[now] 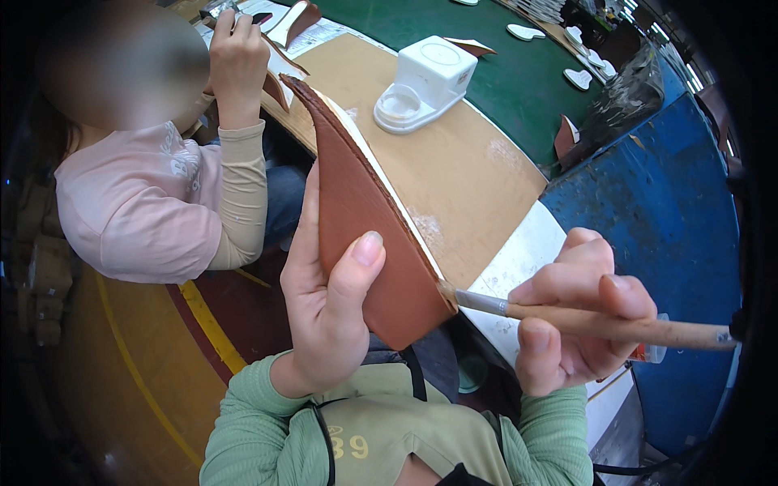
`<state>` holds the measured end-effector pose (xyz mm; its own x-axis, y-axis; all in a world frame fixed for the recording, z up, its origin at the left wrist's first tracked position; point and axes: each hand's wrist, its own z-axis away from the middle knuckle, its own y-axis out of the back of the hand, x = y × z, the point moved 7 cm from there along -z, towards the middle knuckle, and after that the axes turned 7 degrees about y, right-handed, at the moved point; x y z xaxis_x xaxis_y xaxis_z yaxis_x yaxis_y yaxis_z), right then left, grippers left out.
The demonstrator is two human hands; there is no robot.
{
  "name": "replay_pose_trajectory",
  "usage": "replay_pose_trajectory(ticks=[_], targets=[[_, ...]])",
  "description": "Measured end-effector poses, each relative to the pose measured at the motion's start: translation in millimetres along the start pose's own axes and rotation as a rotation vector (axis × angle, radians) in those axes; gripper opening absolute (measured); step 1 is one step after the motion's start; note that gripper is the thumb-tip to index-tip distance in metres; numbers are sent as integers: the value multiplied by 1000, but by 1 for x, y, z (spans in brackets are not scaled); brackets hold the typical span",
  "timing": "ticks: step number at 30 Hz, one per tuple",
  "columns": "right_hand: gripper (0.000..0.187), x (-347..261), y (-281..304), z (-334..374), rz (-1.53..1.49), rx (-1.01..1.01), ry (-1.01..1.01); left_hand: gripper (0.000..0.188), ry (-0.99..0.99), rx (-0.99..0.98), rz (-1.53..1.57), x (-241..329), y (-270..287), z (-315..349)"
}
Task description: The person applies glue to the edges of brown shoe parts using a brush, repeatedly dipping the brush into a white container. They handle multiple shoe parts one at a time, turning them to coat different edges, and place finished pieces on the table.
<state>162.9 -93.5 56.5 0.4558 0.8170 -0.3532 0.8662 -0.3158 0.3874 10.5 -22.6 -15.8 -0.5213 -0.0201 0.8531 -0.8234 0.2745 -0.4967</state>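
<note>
A brown leather shoe upper (365, 202) with a pale lining edge stands tilted in front of me. My left hand (328, 300) grips it from below and behind, with the thumb pressed on its brown outer face. In my right hand (579, 316) is a brush (600, 322) with a wooden handle and a grey metal ferrule, pinched between thumb and fingers. Its bristle tip touches the upper's lower right corner, along the edge. Beyond the upper, a white plastic pot (429, 81) with a round cup at its front stands on a tan board (494, 174).
At the left sits a co-worker in a pink shirt (138, 211), one hand raised near more brown leather pieces (279, 69). A green belt (519, 89) carries pale shoe-shaped pieces (525, 32). A blue metal panel (648, 227) rises at the right. Behind my right hand is a small clear container (655, 350).
</note>
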Motion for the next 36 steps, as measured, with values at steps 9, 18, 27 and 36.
replay_pose_trajectory(ticks=[9, 18, 27, 36], targets=[[58, -11, 1, 6, 109, -17, 128, 55, 106, 22, 86, -9, 1, -5], [59, 5, 6, 1, 68, 39, 116, 53, 253, 47, 247, -21, 2, -6], [57, 8, -3, -1, 31, -7, 26, 54, 172, 49, 151, -17, 4, -8], [58, -2, 0, 1, 71, -71, 81, 54, 226, 46, 220, -21, 3, -9]])
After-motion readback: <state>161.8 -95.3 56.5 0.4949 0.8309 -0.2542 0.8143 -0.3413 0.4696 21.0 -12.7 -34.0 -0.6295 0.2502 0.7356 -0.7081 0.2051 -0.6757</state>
